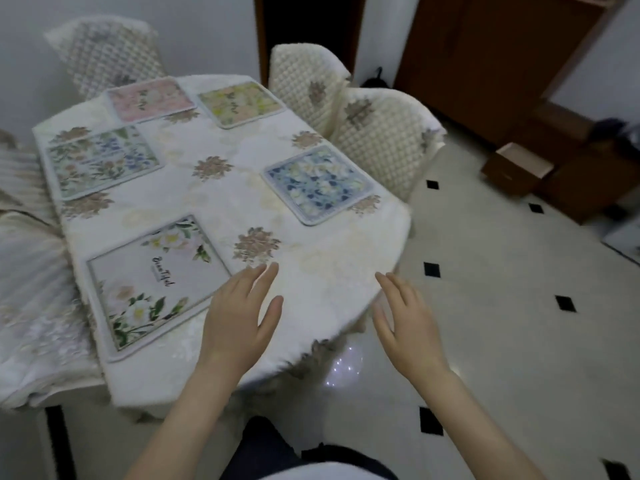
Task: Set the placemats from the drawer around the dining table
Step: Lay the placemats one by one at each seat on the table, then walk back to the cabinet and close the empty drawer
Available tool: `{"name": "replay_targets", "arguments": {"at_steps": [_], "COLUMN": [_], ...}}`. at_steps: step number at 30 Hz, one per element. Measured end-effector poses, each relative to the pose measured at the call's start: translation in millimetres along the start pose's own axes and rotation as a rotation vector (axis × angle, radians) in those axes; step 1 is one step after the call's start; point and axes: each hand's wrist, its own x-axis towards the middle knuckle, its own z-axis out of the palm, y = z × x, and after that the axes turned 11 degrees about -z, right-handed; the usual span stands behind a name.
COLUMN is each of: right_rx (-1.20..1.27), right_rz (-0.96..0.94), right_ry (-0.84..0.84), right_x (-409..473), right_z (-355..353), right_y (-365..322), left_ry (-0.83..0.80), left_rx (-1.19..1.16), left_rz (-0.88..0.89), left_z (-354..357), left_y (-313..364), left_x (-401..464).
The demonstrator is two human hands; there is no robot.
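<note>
Cream floral cloth over tabletop (311, 299). Five placemats laid out: white one (152, 282) near left front edge, blue (317, 183) at right edge, green-blue (102, 161) at left edge, pink (150, 98) and yellow (242, 103) at far edge. Left hand (242, 313) flat, fingers straight, just beside white placemat's corner; right hand (408, 320) spread past right front edge, holding nothing.

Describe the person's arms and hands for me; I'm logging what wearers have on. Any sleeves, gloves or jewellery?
Both forearms are bare as far as the frame shows: no sleeves. The left hand and right hand wear no gloves, and no rings, watch or bracelets show on the fingers or wrists.
</note>
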Motion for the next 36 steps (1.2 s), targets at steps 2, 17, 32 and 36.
{"name": "replay_targets", "arguments": {"at_steps": [2,17,32,36], "right_rx": [-0.016,-0.029,-0.083,-0.118], "right_rz": [0.032,0.493,0.653,0.661], "right_ry": [0.045,0.128,0.159,0.156], "right_x": [-23,-164,-123,-78], "right_z": [-12,-38,-63,-66], "right_y": [8,62,149,196], "left_ry": [-0.013,-0.304,-0.456,-0.489], "left_rx": [-0.008,-0.026,-0.007,-0.004], "left_rz": [0.051,0.307,0.549,0.584], "left_z": [9,83,162,200], "left_y": [18,114,210,239], "left_x": [-9,-45,56,111]}}
